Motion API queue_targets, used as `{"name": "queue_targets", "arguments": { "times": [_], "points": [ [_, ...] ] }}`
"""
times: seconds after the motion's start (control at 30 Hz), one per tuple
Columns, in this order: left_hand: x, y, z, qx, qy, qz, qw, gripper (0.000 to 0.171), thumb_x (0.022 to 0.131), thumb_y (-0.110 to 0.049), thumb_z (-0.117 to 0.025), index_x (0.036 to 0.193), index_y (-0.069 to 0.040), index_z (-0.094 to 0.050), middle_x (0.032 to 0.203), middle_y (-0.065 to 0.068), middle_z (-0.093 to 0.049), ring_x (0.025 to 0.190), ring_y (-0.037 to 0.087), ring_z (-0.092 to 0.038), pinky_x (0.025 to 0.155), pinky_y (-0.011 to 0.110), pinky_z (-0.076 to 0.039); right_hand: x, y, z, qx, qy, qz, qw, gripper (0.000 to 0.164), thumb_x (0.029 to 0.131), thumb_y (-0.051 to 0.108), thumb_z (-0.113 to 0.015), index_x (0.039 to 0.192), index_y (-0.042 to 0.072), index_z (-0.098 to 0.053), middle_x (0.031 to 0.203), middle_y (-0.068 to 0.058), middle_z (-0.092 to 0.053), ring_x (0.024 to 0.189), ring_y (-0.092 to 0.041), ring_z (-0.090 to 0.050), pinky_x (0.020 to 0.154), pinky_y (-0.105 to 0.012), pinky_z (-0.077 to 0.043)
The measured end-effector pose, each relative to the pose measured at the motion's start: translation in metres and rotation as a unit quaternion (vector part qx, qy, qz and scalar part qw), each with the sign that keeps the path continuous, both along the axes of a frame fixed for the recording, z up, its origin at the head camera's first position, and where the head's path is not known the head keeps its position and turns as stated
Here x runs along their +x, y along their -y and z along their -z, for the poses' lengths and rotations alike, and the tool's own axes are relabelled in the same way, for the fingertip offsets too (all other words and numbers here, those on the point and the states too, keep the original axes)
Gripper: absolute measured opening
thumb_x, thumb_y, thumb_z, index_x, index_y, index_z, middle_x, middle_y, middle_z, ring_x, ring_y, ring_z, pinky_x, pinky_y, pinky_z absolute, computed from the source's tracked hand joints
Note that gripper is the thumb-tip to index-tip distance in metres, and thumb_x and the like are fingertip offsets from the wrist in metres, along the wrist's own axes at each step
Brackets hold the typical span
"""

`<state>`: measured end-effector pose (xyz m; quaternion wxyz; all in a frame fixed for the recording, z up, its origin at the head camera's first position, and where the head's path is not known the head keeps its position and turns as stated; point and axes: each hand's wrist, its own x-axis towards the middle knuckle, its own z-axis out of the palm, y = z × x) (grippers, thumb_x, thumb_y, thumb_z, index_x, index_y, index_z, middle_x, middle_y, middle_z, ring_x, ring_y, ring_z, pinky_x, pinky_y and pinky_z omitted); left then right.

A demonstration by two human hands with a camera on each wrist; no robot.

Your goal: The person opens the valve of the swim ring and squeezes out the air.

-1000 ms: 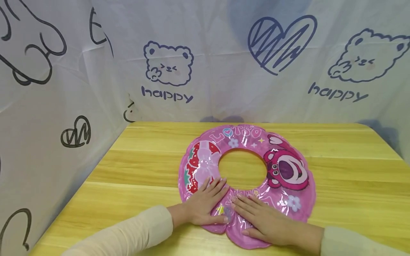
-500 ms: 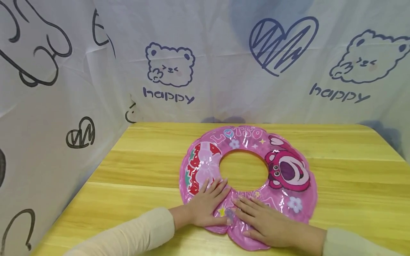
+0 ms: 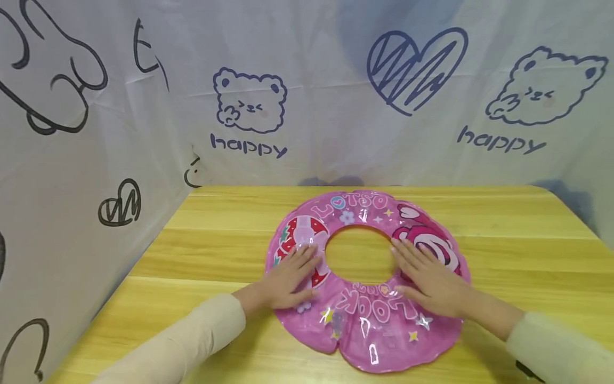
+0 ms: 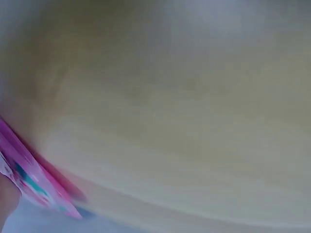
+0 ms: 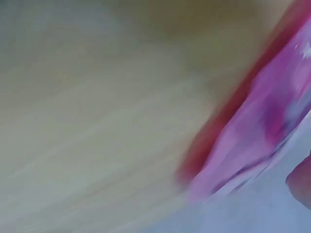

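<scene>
A pink inflatable swim ring lies flat on the wooden table, printed with strawberries, a bear face and lettering. On its left side, over the strawberries, rests my left hand with straight, slightly spread fingers. My right hand lies across the bear print on the right side, fingers straight and tips at the inner hole. In the left wrist view, the edge of the swim ring shows at lower left. The right wrist view has the swim ring at right, blurred, with a bit of the hand beside it.
The light wood table reaches back to a white cloth with printed bears, hearts and words. More of that cloth hangs along the left side. A small dark object peeks out under the right sleeve.
Both hands have moved apart and away from me, from the ring's near seam to its left and right sides. The lettering on the near part is now uncovered.
</scene>
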<state>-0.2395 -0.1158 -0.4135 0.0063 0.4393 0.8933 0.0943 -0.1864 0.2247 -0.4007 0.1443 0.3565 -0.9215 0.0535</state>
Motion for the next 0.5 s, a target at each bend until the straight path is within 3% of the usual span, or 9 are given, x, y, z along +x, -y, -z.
{"name": "queue_targets", "arguments": {
  "times": [0.13, 0.27, 0.5],
  "points": [
    [-0.022, 0.004, -0.004, 0.018, -0.019, -0.049, 0.9984, 0.070, 0.092, -0.039, -0.047, 0.146, -0.001, -0.024, 0.154, 0.022, -0.012, 0.143, 0.040, -0.009, 0.116, 0.053, -0.009, -0.021, -0.027, -0.001, -0.021, 0.057, 0.057, 0.997, 0.073, 0.094, 0.038, -0.050, 0.146, -0.002, -0.020, 0.151, -0.024, -0.020, 0.144, -0.033, -0.009, 0.118, -0.032, 0.009],
    [-0.039, 0.003, -0.006, 0.005, -0.033, -0.079, 0.9963, 0.071, 0.092, -0.043, -0.046, 0.146, -0.003, -0.023, 0.154, 0.024, -0.012, 0.142, 0.041, -0.010, 0.116, 0.053, -0.009, -0.036, -0.040, 0.000, -0.033, 0.111, 0.090, 0.989, 0.077, 0.093, 0.041, -0.049, 0.147, -0.002, -0.015, 0.152, -0.026, -0.016, 0.141, -0.042, -0.013, 0.117, -0.050, -0.004],
    [-0.052, -0.002, -0.003, -0.050, 0.000, -0.120, 0.9916, 0.077, 0.091, -0.052, -0.042, 0.150, -0.012, -0.013, 0.156, 0.020, -0.003, 0.143, 0.039, -0.004, 0.115, 0.055, -0.005, -0.052, -0.043, 0.004, -0.030, 0.140, 0.120, 0.982, 0.082, 0.091, 0.047, -0.050, 0.147, -0.001, -0.016, 0.153, -0.025, -0.013, 0.140, -0.044, -0.011, 0.113, -0.058, -0.009]
  ]
}}
